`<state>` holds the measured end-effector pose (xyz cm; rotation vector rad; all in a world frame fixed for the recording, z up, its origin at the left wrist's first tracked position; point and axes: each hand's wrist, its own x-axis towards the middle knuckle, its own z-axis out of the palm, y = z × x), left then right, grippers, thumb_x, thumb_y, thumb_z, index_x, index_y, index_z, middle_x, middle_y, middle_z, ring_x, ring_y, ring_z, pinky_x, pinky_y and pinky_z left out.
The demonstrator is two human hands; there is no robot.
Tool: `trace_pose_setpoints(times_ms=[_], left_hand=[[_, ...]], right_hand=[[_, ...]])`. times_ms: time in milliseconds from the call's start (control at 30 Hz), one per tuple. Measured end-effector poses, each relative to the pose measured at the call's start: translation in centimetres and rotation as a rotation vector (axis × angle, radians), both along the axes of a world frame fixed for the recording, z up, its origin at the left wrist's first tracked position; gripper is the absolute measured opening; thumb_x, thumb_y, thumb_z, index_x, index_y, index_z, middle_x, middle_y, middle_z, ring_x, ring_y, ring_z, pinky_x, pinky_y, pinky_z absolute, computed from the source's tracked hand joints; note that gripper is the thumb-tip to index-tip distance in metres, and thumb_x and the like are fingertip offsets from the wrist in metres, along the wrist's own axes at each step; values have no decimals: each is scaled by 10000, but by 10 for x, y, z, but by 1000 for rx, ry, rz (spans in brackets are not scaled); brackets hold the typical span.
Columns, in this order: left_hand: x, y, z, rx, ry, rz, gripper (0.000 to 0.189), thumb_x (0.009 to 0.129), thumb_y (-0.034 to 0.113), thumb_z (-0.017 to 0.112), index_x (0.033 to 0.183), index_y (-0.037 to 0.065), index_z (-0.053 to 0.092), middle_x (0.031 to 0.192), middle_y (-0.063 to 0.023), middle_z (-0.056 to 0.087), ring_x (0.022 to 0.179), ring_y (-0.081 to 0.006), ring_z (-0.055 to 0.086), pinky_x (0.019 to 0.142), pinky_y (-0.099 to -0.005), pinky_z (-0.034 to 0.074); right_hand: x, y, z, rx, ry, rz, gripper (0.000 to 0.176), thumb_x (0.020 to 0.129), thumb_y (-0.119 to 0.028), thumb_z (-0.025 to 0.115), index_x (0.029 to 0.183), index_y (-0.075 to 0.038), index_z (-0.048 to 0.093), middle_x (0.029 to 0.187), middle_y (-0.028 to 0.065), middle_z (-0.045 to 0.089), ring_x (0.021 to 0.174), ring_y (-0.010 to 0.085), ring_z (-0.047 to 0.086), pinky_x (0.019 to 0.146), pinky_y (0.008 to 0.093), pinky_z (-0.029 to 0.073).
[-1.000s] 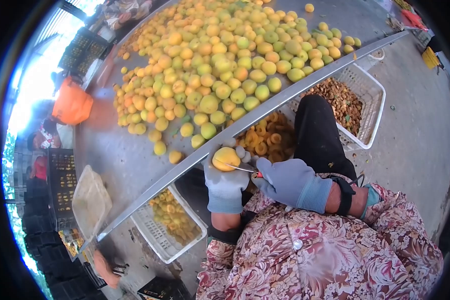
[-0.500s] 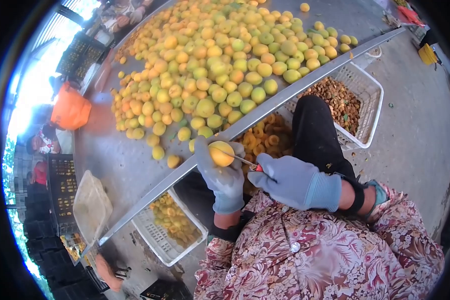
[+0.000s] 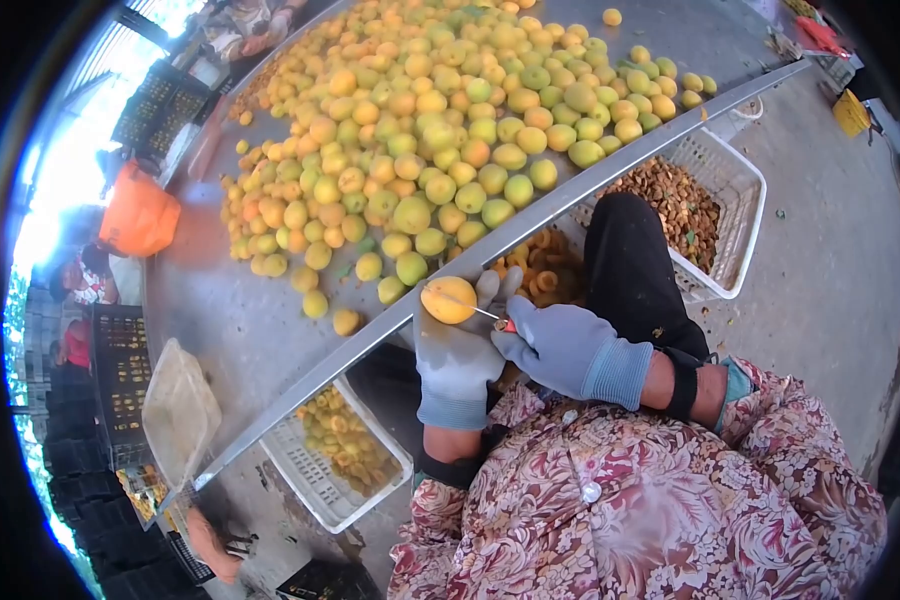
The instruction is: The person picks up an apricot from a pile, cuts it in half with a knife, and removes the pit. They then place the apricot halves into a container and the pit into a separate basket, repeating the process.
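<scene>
In my gloved left hand (image 3: 458, 352) is a yellow-orange apricot (image 3: 448, 300), held just off the metal edge of the table. My gloved right hand (image 3: 568, 348) grips a small knife (image 3: 507, 325) with a red handle. Its thin blade points left and meets the apricot's side, where a fine cut line runs across the skin. Beyond both hands, a large heap of yellow and green apricots (image 3: 410, 150) covers the metal table (image 3: 195, 290).
Right of my knee, a white basket (image 3: 753, 215) holds brown pits. Halved apricots (image 3: 555, 262) lie below the table edge, with more in a white crate (image 3: 292, 478) at lower left. An orange bucket (image 3: 140, 212) and a pale tub (image 3: 182, 405) stand at the left.
The apricot has turned in my left hand, which now opens more to the right beneath it. My right hand has shifted slightly left with the knife.
</scene>
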<state>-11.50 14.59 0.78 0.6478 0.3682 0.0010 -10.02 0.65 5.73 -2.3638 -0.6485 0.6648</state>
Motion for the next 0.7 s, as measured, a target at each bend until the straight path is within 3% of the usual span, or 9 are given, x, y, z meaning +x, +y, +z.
trace_pose_setpoints(times_ms=[67,167,233,300,333,400,533,600,700], left_hand=[[-1,4,-9,161,-225,-214,523,947,419,338,1211,-29,390,1249,-179,471,1119,-281,505,905,-388,448],[2,7,-8,-181,-302,-182,515,948,407,359,1253,-8,364,1260,-165,456,1149,-295,464,929,-405,421],[1,6,-10,-52,-288,-106,506,951,406,353,1258,3,367,1249,-151,452,1105,-288,488,911,-401,425],[-1,3,-3,344,-558,-46,460,956,361,369,1264,19,370,1199,-145,471,1083,-261,492,901,-403,424],[0,6,-6,343,-558,-48,460,956,361,369,1264,19,370,1199,-145,471,1083,-261,492,901,-403,424],[3,16,-13,1137,-374,38,406,960,296,373,1272,36,354,1165,-135,477,1021,-228,517,853,-375,457],[9,18,-23,654,-471,23,364,961,285,382,1236,47,393,1135,-121,479,927,-202,540,769,-330,491],[12,4,-49,1317,-670,499,402,957,350,367,1186,28,441,1047,-128,525,874,-191,554,713,-323,505],[2,-16,-7,764,-285,108,456,948,385,367,1176,-4,434,946,-143,569,844,-198,568,706,-340,508]], right_hand=[[7,-4,-9,53,6,-43,367,919,-361,409,950,1,459,730,192,615,689,363,610,638,451,482],[14,-9,7,112,-36,-21,362,922,-356,411,959,-4,484,716,163,612,684,338,612,640,427,485],[14,-14,29,111,-72,39,354,927,-349,407,959,-8,499,700,141,607,672,325,610,637,412,485],[22,-14,45,41,442,-74,325,944,-306,387,952,-11,523,737,110,574,670,280,599,598,362,480],[21,-21,40,41,442,-76,325,944,-306,387,952,-11,523,737,110,574,670,280,599,598,362,480],[21,-33,33,485,270,114,300,955,-267,374,970,-11,529,810,120,527,671,251,586,545,324,468],[19,-29,53,231,656,-68,279,954,-245,381,982,-10,529,866,135,503,694,243,582,552,318,463],[7,-27,35,397,431,-13,270,955,-236,374,995,-13,521,875,148,521,698,275,586,608,358,470],[3,-8,36,259,365,-48,264,955,-224,363,1026,-12,502,901,158,528,726,307,586,655,397,470]])
